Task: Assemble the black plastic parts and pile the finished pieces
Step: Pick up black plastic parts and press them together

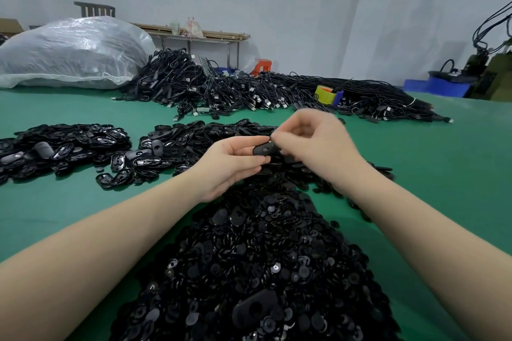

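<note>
My left hand (231,165) holds a black oval plastic shell (265,149) between thumb and fingers, above the middle of the green table (69,210). My right hand (313,144) is over the shell's right end, fingertips pinched together on it; what they pinch is hidden. A big heap of small round black parts (266,263) lies under my forearms. A pile of oval shells (191,144) lies behind my hands, and another pile of shells (63,147) lies at the left.
A mass of black USB cables (249,88) runs across the back of the table, with a yellow tape roll (325,94) on it. A large clear plastic bag (72,50) sits back left. Blue bins (440,86) and machinery stand at the right.
</note>
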`<move>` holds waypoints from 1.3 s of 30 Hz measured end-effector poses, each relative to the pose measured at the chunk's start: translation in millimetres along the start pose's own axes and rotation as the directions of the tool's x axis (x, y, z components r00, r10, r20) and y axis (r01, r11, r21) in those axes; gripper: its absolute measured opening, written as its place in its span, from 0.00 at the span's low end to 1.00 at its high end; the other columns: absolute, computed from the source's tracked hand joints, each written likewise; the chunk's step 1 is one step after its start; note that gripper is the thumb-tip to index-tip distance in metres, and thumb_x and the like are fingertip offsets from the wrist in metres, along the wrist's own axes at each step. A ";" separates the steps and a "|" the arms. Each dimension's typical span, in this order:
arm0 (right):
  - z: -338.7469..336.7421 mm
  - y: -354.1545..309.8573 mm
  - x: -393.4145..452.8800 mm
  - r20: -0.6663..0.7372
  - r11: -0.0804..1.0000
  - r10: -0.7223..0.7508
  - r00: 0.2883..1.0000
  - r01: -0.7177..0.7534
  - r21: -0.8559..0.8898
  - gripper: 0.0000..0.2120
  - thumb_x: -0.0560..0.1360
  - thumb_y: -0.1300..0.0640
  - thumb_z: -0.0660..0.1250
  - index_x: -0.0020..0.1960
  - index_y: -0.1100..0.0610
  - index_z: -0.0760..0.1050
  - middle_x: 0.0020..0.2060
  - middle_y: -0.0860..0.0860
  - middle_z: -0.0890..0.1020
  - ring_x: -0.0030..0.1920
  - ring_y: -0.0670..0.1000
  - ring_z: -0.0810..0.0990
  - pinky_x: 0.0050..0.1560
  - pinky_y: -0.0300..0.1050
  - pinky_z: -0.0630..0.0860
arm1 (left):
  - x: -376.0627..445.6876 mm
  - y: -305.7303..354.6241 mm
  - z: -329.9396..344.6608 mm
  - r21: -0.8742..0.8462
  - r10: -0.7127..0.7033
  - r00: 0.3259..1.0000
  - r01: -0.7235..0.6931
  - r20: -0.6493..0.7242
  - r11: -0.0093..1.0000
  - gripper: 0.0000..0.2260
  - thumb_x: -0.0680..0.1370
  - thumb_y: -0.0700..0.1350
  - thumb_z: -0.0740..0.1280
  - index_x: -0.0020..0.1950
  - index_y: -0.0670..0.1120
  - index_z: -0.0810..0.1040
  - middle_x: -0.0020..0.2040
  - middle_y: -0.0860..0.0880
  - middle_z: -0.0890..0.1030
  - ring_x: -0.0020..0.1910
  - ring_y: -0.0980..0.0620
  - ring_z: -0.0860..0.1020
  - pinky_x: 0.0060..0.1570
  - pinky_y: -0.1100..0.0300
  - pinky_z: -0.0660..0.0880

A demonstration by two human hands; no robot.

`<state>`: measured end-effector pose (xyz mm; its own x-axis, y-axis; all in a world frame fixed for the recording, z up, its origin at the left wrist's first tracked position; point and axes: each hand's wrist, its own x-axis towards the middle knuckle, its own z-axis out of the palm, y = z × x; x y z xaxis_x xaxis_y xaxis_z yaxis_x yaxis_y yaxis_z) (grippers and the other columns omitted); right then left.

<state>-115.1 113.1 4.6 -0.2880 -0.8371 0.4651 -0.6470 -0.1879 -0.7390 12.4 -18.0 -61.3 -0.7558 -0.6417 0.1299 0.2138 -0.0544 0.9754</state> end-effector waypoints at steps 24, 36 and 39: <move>29.2 68.8 -20.9 -0.133 0.976 -0.212 0.968 0.205 -0.066 0.03 0.75 0.56 0.70 0.47 0.48 0.78 0.44 0.38 0.84 0.46 0.42 0.83 0.48 0.39 0.80 | 3.4 0.7 -0.3 -0.103 -0.028 0.999 0.025 -0.027 0.994 0.08 0.76 0.35 0.70 0.50 0.48 0.80 0.42 0.49 0.86 0.44 0.52 0.85 0.42 0.62 0.81; 36.7 56.9 -17.6 -0.230 0.880 0.217 0.949 -0.087 0.467 0.01 0.76 0.58 0.71 0.46 0.54 0.79 0.35 0.50 0.85 0.36 0.46 0.84 0.38 0.36 0.78 | 3.2 2.6 1.7 -0.057 -0.036 0.997 0.032 -0.073 0.998 0.10 0.75 0.37 0.72 0.55 0.48 0.82 0.40 0.53 0.85 0.37 0.57 0.83 0.34 0.67 0.77; 33.3 54.7 -12.3 -0.242 0.845 0.263 0.934 -0.102 0.525 0.02 0.76 0.58 0.71 0.45 0.54 0.79 0.33 0.49 0.85 0.33 0.44 0.82 0.34 0.34 0.76 | 3.3 1.9 1.1 -0.056 -0.032 0.998 0.028 -0.060 0.998 0.10 0.74 0.35 0.72 0.53 0.46 0.83 0.41 0.52 0.85 0.37 0.58 0.82 0.36 0.68 0.77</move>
<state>-123.5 96.0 -57.8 -0.6099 -0.7069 0.3582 -0.1471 -0.3431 -0.9277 9.6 -19.4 -58.8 -0.7237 -0.6844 0.0882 0.2267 -0.1151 0.9671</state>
